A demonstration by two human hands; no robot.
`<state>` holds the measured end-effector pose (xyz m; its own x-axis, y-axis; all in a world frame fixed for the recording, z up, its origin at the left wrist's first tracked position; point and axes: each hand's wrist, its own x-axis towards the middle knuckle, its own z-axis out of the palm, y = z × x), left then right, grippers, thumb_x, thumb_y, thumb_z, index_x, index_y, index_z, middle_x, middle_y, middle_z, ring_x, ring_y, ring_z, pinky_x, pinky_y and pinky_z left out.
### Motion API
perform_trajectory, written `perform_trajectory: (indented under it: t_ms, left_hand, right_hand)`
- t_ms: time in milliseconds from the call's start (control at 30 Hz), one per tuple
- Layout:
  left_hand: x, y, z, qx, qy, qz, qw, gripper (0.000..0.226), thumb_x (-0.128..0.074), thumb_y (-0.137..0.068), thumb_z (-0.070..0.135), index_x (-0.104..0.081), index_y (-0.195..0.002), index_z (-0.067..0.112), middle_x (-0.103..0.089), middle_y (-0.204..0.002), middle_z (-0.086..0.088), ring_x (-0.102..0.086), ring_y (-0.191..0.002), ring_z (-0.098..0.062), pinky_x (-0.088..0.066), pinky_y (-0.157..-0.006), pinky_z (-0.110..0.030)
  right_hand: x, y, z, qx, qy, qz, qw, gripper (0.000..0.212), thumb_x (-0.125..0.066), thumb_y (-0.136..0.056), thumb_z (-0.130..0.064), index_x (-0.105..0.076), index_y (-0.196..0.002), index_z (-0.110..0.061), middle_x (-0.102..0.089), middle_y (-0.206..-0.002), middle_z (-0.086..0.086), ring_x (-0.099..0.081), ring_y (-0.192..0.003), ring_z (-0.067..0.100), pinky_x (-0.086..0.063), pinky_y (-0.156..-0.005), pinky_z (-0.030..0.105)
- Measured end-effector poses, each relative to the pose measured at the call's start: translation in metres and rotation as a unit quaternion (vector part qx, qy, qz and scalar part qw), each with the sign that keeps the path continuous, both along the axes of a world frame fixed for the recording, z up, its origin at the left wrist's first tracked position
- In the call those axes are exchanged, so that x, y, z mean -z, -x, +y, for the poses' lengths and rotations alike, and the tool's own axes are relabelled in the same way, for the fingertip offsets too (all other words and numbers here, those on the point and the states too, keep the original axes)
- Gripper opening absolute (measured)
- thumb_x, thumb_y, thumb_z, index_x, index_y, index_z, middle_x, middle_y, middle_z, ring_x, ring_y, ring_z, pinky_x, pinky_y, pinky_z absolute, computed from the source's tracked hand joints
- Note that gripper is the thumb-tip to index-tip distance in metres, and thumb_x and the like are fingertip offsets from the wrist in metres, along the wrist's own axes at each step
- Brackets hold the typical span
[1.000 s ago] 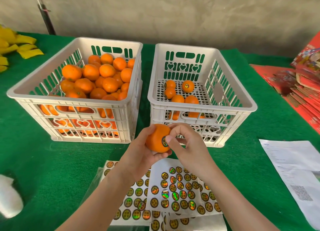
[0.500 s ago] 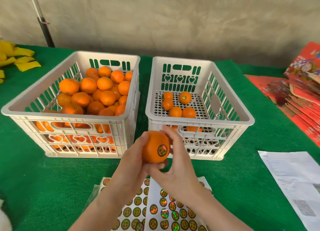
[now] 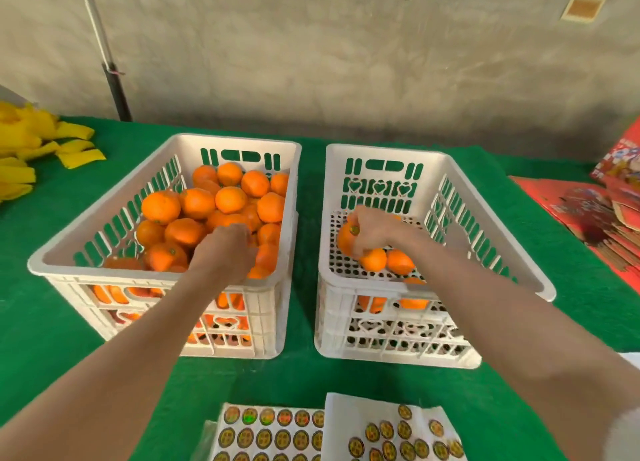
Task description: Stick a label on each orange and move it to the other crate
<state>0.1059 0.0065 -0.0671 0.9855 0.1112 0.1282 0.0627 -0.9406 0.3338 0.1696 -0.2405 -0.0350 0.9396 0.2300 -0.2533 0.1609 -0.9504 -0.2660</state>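
Orange [image 3: 345,242] now inside right crate [image 3: 330,190], gripped by right hand [image 3: 372,230].

Left arm reaches toward 1 o'clock, left hand [image 3: 225,249] knuckles-up, fingertips hidden; right arm toward 11 o'clock, right hand [image 3: 369,230] gripping an orange [image 3: 344,243].

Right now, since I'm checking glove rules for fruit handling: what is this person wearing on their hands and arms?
Nothing that shows. The left hand and right hand are ungloved, with no ring on the parts in view. The left forearm and right forearm carry no sleeve, watch or bracelet. A blurred pale patch at the lower right corner may be sleeve or paper; I cannot tell.
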Motion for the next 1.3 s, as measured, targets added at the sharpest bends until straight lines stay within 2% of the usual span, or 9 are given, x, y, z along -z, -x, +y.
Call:
perform_trajectory:
  t_ms: [100, 267, 367, 533, 633, 733, 867, 1033, 1300]
  left_hand:
    - [0.002, -0.001, 0.004, 0.004, 0.010, -0.012, 1.000, 0.019, -0.060, -0.087, 0.028, -0.064, -0.095, 0.011, -0.066, -0.086, -0.008, -0.061, -0.080, -0.027, -0.043, -0.060, -0.029]
    - [0.003, -0.001, 0.002, -0.011, 0.039, -0.013, 0.999, 0.009, -0.055, -0.089, 0.021, -0.062, -0.090, 0.015, -0.055, -0.069, 0.004, -0.051, -0.061, -0.014, -0.032, -0.046, -0.022]
    - [0.004, 0.000, -0.001, -0.007, 0.042, -0.009, 0.999, 0.011, -0.051, -0.093, 0.019, -0.062, -0.094, 0.017, -0.055, -0.068, 0.007, -0.052, -0.058, -0.010, -0.034, -0.045, -0.019]
    - [0.003, 0.002, 0.000, 0.017, 0.068, -0.006, 0.997, 0.014, -0.049, -0.094, 0.017, -0.057, -0.104, 0.021, -0.053, -0.073, 0.009, -0.050, -0.062, -0.007, -0.029, -0.046, -0.015]
    - [-0.001, 0.001, 0.007, 0.044, 0.136, -0.003, 0.990, 0.015, -0.051, -0.093, 0.013, -0.059, -0.103, 0.022, -0.063, -0.085, 0.005, -0.051, -0.067, -0.005, -0.030, -0.048, -0.011]
    - [-0.015, -0.027, 0.026, 0.047, 0.198, -0.021, 0.979, 0.014, -0.051, -0.093, 0.009, -0.062, -0.096, 0.018, -0.065, -0.097, -0.004, -0.054, -0.074, -0.009, -0.036, -0.055, -0.010]
    - [-0.028, -0.097, 0.053, 0.023, 0.111, -0.048, 0.992, 0.019, -0.050, -0.092, 0.006, -0.051, -0.111, 0.008, -0.057, -0.102, -0.010, -0.048, -0.070, -0.010, -0.037, -0.049, -0.014]
    - [0.001, -0.160, 0.060, 0.003, -0.028, 0.084, 0.996, 0.054, -0.057, -0.090, 0.039, -0.041, -0.130, 0.006, -0.050, -0.129, -0.017, -0.047, -0.120, -0.035, -0.040, -0.100, -0.047]
    - [0.034, -0.181, 0.062, -0.016, -0.151, 0.029, 0.988, 0.062, -0.064, -0.082, 0.046, -0.041, -0.130, 0.014, -0.050, -0.133, -0.014, -0.045, -0.125, -0.033, -0.027, -0.109, -0.047]
  right_hand:
    - [0.039, -0.029, -0.001, -0.051, 0.156, 0.107, 0.981, 0.076, -0.083, -0.066, -0.023, -0.046, -0.130, -0.007, -0.055, -0.125, 0.008, -0.053, -0.108, 0.026, -0.050, -0.082, 0.035]
    - [0.073, -0.046, -0.010, -0.015, 0.181, 0.135, 0.974, 0.081, -0.075, -0.074, -0.025, -0.032, -0.141, -0.012, -0.047, -0.137, 0.009, -0.048, -0.120, 0.028, -0.044, -0.088, 0.033]
    - [0.058, -0.046, -0.010, 0.005, 0.127, 0.064, 0.990, 0.090, -0.075, -0.078, -0.033, -0.023, -0.147, -0.011, -0.038, -0.146, 0.012, -0.043, -0.129, 0.029, -0.042, -0.099, 0.037]
    - [0.011, 0.007, 0.025, 0.001, -0.207, -0.284, 0.936, 0.035, -0.056, -0.093, -0.030, -0.055, -0.125, -0.017, -0.057, -0.128, -0.001, -0.051, -0.116, 0.012, -0.041, -0.097, 0.027]
    - [0.006, 0.056, 0.051, -0.159, -0.206, -0.187, 0.947, 0.043, -0.041, -0.092, -0.058, -0.047, -0.130, -0.040, -0.041, -0.133, -0.023, -0.034, -0.124, -0.005, -0.022, -0.101, 0.007]
    - [0.020, 0.066, 0.061, -0.229, -0.068, -0.139, 0.961, 0.057, -0.023, -0.087, -0.065, -0.030, -0.140, -0.046, -0.013, -0.152, -0.018, -0.011, -0.139, 0.001, -0.012, -0.114, 0.022]
    - [0.024, 0.063, 0.063, -0.207, -0.082, -0.151, 0.963, 0.052, -0.022, -0.087, -0.064, -0.031, -0.136, -0.051, -0.007, -0.148, -0.025, -0.009, -0.140, 0.001, -0.003, -0.111, 0.018]
    - [0.030, 0.060, 0.063, -0.205, -0.078, -0.133, 0.967, 0.050, -0.014, -0.082, -0.074, -0.022, -0.130, -0.063, 0.007, -0.143, -0.039, -0.001, -0.136, -0.006, 0.000, -0.112, 0.018]
    - [0.027, 0.060, 0.064, -0.190, -0.095, -0.128, 0.969, 0.046, -0.025, -0.088, -0.067, -0.031, -0.132, -0.056, -0.003, -0.147, -0.033, -0.011, -0.135, 0.003, -0.009, -0.112, 0.026]
